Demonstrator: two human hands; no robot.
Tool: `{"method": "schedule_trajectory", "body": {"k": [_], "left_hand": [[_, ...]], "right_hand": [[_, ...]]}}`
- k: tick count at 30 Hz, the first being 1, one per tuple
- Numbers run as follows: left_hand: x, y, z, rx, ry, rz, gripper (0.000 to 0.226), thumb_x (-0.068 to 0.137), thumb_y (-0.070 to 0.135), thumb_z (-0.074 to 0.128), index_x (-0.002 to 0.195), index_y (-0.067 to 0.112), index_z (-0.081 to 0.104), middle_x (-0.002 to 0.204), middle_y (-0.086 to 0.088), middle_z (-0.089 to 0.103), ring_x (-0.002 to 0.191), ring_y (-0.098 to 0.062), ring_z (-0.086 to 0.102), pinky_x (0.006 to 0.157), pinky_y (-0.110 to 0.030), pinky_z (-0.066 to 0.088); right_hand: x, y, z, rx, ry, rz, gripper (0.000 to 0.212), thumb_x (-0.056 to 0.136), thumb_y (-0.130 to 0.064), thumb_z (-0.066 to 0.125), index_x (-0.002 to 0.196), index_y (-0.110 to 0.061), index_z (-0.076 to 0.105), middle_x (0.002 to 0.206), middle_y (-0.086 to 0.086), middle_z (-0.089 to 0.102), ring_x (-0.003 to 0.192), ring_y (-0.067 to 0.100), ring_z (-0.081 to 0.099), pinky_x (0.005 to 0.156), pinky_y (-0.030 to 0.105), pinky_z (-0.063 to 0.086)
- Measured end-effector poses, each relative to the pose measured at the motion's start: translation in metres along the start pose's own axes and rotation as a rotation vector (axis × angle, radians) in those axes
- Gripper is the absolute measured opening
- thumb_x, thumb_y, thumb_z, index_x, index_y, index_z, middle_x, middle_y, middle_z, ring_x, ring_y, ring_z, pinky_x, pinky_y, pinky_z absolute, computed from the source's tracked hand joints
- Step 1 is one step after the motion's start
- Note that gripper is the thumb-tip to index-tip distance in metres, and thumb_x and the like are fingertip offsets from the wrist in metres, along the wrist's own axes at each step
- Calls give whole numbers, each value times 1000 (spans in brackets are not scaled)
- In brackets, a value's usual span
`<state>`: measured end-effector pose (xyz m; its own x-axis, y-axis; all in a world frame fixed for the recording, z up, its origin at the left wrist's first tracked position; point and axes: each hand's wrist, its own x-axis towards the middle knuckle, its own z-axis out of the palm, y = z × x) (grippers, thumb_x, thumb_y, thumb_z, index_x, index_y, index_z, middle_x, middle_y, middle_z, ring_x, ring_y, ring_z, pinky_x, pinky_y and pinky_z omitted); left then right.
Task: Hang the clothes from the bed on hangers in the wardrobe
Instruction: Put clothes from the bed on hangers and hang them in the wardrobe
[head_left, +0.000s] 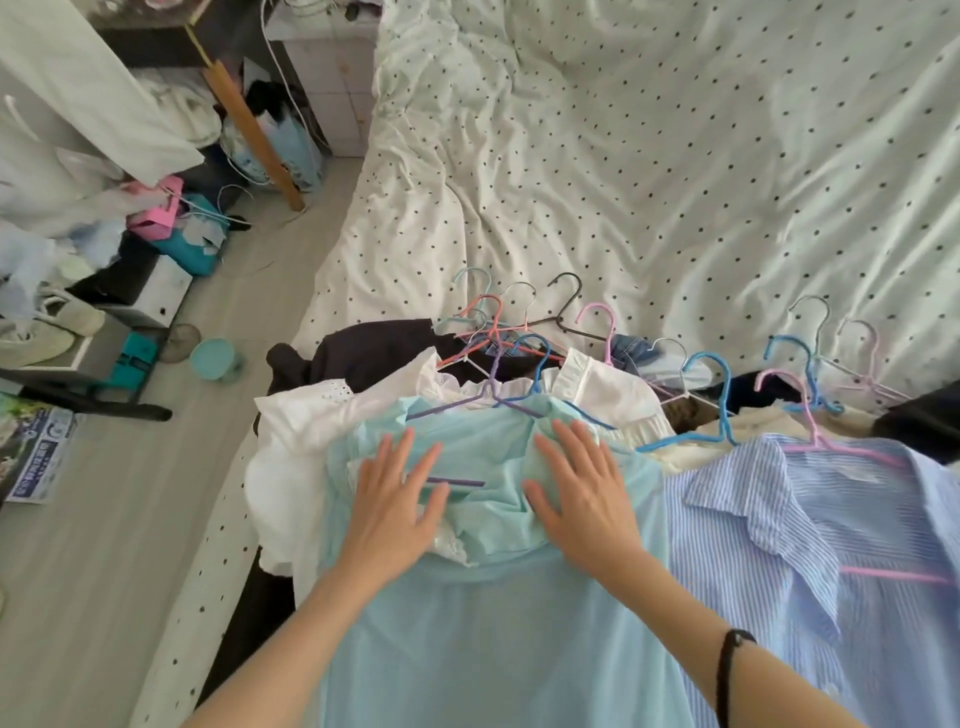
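A pale aqua cotton blouse (467, 597) on a purple wire hanger (483, 400) is pressed flat by the left hand (389, 499) and right hand (582, 493), likely for smoothing; neither grip is closed, fingers straight.

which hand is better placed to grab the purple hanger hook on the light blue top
Left, probably. The left hand lies flat on the light blue top just below the purple hanger; its hook is above that hand. The right hand rests further right, under the blue hanger.

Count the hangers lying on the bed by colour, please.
blue hangers: 3
pink hangers: 3
grey or white hangers: 3
black hanger: 1
purple hanger: 1
coral hanger: 1
pale teal hanger: 1
Total: 13, as far as the tangle shows.
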<state>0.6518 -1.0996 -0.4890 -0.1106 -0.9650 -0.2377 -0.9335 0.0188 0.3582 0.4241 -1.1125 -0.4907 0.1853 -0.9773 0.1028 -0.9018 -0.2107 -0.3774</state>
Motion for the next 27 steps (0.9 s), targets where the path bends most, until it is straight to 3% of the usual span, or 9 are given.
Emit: {"method": "schedule_trajectory", "body": {"k": [4, 8, 10, 12, 14, 17, 19, 21, 27], "left_hand": [[-29, 2, 10, 242, -199, 72, 61, 89, 50, 19, 129, 19, 54, 144, -12, 40, 129, -39, 39, 97, -62, 37], [-56, 15, -6, 276, -316, -14, 93, 65, 55, -13, 146, 25, 24, 157, -3, 8, 144, -25, 3, 114, -46, 6], [-75, 30, -16, 268, -266, 65, 82, 74, 52, 2, 137, 20, 43, 150, -8, 31, 137, -30, 29, 108, -52, 25], [-100, 43, -25, 220, -214, 118, 61, 82, 43, 23, 123, 16, 60, 135, -11, 51, 120, -33, 52, 91, -55, 43], [-124, 65, -35, 136, -228, 139, 60, 87, 43, 23, 137, 18, 44, 148, -8, 33, 135, -28, 35, 104, -50, 31], [-154, 96, -52, 98, -158, 228, 53, 93, 39, 28, 143, 20, 34, 153, -8, 23, 140, -28, 23, 109, -46, 24], [-168, 119, -69, 85, -81, 345, 51, 86, 35, 33, 130, 15, 52, 136, -15, 49, 123, -37, 48, 92, -52, 43], [-185, 145, -84, 25, 55, 468, 47, 83, 32, 38, 124, 17, 54, 128, -15, 56, 118, -36, 53, 89, -51, 48], [-274, 210, -93, -104, 274, 683, 43, 87, 33, 40, 129, 21, 43, 135, -11, 50, 129, -24, 34, 104, -42, 25]], "right_hand": [[-37, 7, 0, -114, -214, -34, 53, 84, -44, 39, 129, -20, 50, 141, 11, 45, 132, 26, 34, 107, 43, 26], [-67, 10, -20, -130, -340, 45, 53, 80, -41, 47, 130, -22, 44, 135, 11, 51, 123, 30, 50, 98, 48, 41], [-88, 11, -37, -125, -407, 83, 57, 78, -39, 54, 130, -19, 47, 133, 12, 53, 120, 33, 53, 94, 52, 41], [-111, 11, -66, -138, -427, 140, 65, 82, -50, 31, 136, -17, 44, 141, 11, 44, 129, 32, 44, 102, 51, 34], [-135, 10, -96, -126, -415, 178, 85, 74, -60, 2, 147, -21, 23, 154, 6, 21, 142, 26, 18, 114, 46, 13], [-170, 3, -148, -79, -308, 240, 79, 80, -63, 4, 148, -25, 12, 156, 2, 12, 145, 20, 7, 116, 41, 4], [-193, -6, -183, -84, -221, 257, 67, 90, -57, 17, 148, -25, 12, 156, 1, 12, 145, 19, 7, 116, 39, 2], [-222, -19, -215, -88, -115, 261, 71, 86, -60, 12, 148, -25, 14, 156, -1, 14, 144, 18, 9, 115, 38, 0], [-334, -47, -276, -205, 103, 313, 61, 88, -52, 32, 141, -22, 32, 144, 8, 41, 133, 30, 38, 107, 53, 20]]}}
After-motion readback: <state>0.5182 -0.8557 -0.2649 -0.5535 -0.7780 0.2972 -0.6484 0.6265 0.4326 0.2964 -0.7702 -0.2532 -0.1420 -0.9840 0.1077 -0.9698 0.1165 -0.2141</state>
